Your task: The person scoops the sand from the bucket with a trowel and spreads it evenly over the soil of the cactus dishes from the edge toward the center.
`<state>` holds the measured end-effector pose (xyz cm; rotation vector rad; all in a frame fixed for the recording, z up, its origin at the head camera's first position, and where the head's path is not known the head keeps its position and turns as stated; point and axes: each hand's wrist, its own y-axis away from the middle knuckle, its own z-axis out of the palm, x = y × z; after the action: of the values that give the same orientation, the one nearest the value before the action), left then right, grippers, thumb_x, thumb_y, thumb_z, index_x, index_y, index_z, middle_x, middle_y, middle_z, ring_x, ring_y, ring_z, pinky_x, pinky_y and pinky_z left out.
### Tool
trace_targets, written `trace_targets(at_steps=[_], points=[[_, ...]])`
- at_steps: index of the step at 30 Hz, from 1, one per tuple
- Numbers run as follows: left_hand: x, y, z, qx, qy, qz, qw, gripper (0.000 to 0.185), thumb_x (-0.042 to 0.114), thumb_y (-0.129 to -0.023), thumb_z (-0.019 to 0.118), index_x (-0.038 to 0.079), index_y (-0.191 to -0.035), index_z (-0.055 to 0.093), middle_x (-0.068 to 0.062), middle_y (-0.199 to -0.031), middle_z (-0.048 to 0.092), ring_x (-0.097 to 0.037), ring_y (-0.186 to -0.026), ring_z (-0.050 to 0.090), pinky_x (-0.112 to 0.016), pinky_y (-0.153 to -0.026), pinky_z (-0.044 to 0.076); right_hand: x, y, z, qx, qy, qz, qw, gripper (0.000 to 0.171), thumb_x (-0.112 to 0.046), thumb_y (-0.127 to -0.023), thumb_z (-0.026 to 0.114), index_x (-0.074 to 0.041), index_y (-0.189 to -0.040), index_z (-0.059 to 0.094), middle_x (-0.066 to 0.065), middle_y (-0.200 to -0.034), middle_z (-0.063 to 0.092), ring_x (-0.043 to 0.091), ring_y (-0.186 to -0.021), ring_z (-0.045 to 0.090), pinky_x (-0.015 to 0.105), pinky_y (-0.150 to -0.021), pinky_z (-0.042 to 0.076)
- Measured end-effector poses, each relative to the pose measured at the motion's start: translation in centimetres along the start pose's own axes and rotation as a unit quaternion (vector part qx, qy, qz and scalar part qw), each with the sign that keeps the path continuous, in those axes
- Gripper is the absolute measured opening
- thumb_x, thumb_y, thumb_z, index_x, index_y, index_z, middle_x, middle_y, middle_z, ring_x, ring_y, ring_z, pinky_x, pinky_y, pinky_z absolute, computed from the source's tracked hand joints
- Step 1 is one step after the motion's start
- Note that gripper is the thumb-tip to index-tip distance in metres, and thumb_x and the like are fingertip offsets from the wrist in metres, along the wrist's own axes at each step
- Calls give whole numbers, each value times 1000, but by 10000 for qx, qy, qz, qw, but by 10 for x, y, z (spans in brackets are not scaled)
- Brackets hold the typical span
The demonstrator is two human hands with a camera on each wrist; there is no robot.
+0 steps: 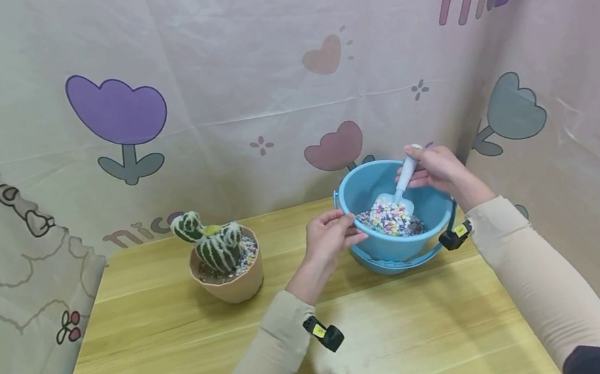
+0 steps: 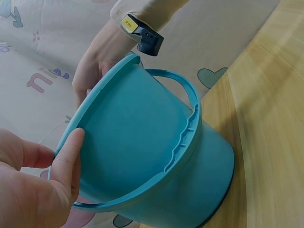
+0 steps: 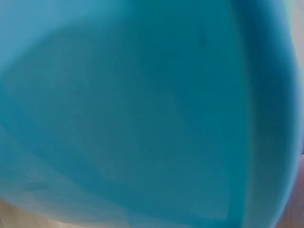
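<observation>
In the head view a blue bucket [image 1: 435, 211] stands on the table at the right, with multicoloured pebbles [image 1: 385, 218] inside. My left hand [image 1: 330, 235] pinches its left rim between thumb and fingers, which the left wrist view shows close up at the rim [image 2: 92, 102]. My right hand [image 1: 440, 169] reaches over the far right side of the bucket and grips the pale handle of a small scoop [image 1: 406, 174]. The scoop's blade is down inside the bucket, among the pebbles. Blurred blue bucket wall [image 3: 142, 118] fills most of the right wrist view, which hides the scoop.
Left of the bucket is a potted cactus [image 1: 218, 250] in a pinkish pot [image 1: 234, 289], with coloured pebbles around part of its base. The bucket's handle [image 2: 183, 137] hangs down along its front. A printed cloth [image 1: 231, 59] surrounds the wooden table [image 1: 175, 366] behind and at both sides.
</observation>
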<state>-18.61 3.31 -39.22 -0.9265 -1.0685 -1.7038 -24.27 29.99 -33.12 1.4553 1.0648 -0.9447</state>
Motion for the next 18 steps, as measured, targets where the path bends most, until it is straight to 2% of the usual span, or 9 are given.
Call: trace_targets(at_steps=[3,8,10,12,15,18], points=[[0,0,0,-34,13,4,10000,30,3,-102,67,-9,-128,62,-9,-88,66,-12,-68,73,-27,-75,67,1,0,-3,-1,-189,-4,9998,34,-41,-112,49,-8,-121,48,2,-86,79,14,-78,80,31,-80,67],[0,0,-1,-87,9,33,10000,33,3,-102,66,-11,-131,60,-8,-88,66,-12,-68,73,-27,-75,67,1,0,-6,17,-547,45,9985,34,-39,-111,52,-7,-121,48,3,-86,80,15,-78,81,29,-79,67],[0,0,-2,-103,12,39,9999,34,3,-102,66,-11,-132,59,-8,-87,66,-11,-68,73,-27,-75,67,0,1,-6,51,-696,81,9975,38,-39,-111,52,-5,-126,47,4,-86,79,16,-78,81,30,-80,67],[0,0,-2,-115,39,49,9999,34,3,-102,66,-12,-132,59,-7,-87,67,-11,-68,73,-27,-74,67,-1,2,-6,101,-808,107,9966,48,-38,-111,53,-1,-138,43,4,-86,79,17,-78,81,31,-81,67],[-1,0,-2,-94,68,66,9999,34,3,-102,66,-12,-132,60,-7,-87,67,-11,-68,73,-27,-74,67,-2,3,-5,163,-876,115,9960,68,-39,-110,54,3,-157,28,4,-87,78,17,-79,81,33,-85,66],[-2,0,-2,-84,82,120,9999,34,3,-102,67,-12,-131,60,-7,-87,67,-10,-69,73,-27,-75,67,-1,4,-4,214,-921,112,9955,77,-40,-110,55,4,-163,19,3,-87,78,17,-80,81,33,-88,65]])
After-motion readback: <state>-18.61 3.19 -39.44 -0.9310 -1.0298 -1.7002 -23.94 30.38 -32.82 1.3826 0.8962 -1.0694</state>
